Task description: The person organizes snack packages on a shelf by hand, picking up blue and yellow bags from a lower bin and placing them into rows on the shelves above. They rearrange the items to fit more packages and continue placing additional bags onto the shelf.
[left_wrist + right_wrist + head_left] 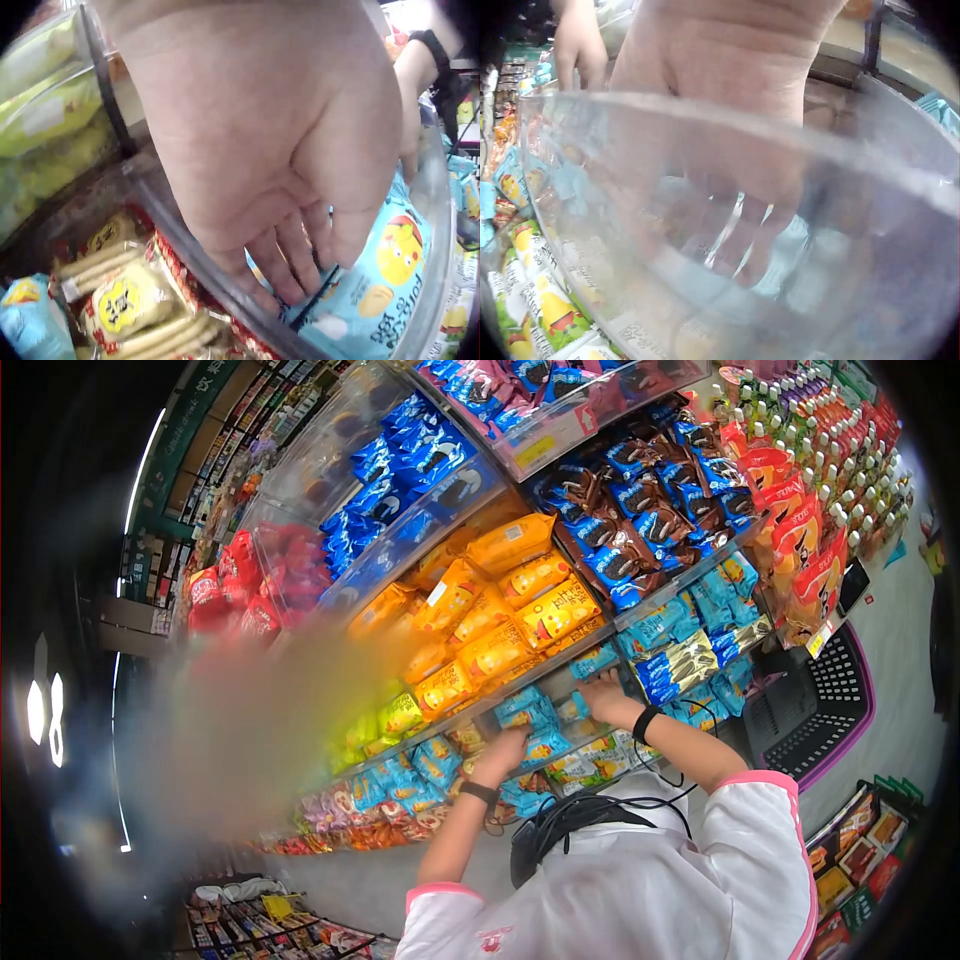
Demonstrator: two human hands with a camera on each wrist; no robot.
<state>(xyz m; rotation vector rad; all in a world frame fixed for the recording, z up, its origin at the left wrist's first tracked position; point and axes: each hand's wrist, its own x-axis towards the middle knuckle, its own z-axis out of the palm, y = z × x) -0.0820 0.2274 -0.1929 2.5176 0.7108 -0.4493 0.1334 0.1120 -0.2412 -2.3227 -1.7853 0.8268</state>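
Left hand (285, 150) and right hand (727, 135) touch blue packets (390, 300) inside clear bin (232, 300)

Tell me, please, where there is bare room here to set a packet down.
The basket on the grey floor shows bare mesh, and the floor beyond it lies free. The clear bin is crowded: left hand and right hand both reach among blue packets, with little gap.

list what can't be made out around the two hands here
1. Right wrist view: whether the right hand holds anything; the clear bin wall blurs its fingers.
2. Left wrist view: fingertips of the left hand, partly behind the bin rim.
3. Head view: whatever lies at left under the blurred patch.
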